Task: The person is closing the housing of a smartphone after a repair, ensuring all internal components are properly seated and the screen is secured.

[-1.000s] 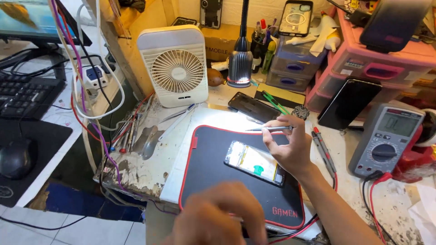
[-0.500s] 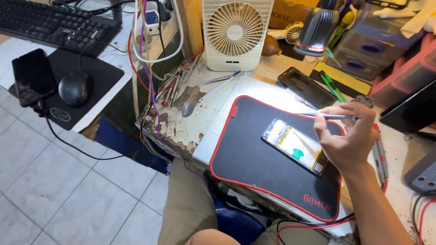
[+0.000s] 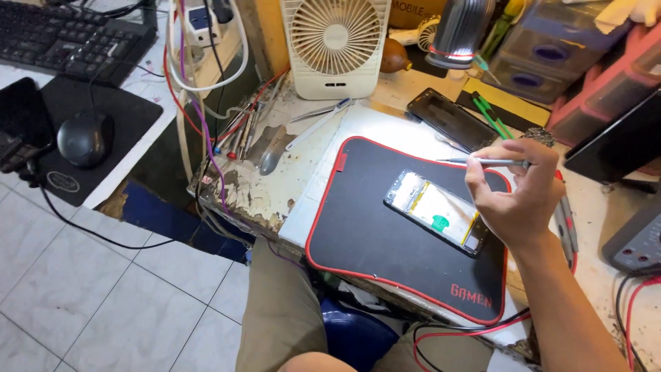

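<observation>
Phone (image 3: 441,212) w/ its back cover off lay face down on a black mat (image 3: 372,241) w/ red edging, near the mat's right side, angled so its top pointed up-left; gold and white insides showed, plus a small green bit near the lower end. Right hand (image 3: 516,196) hovered just beside and partly over the phone's right end, fingers (image 3: 506,160) closed round a thin metal tool (image 3: 475,162), prob. a small screwdriver, held roughly level w/ its tip pointing left above the phone, not touching it as far as could be seen. Left hand wasn't in view. Mat sat on a white board on the worn, chipped worktop (image 3: 275,189). Behind the mat: a second dark phone (image 3: 451,118) lying flat, a small white fan (image 3: 335,43) standing upright, and the metal head of a lamp (image 3: 460,31). Loose tweezers and other hand tools (image 3: 275,141) lay left of the mat, near hanging wires. Plastic drawers (image 3: 544,58) stood at the back right, a grey meter (image 3: 637,238) at the right edge. On a separate desk far left: a keyboard (image 3: 69,34) and a mouse (image 3: 84,138) on its pad. Person's knee in tan shorts (image 3: 289,310) showed below the worktop.
</observation>
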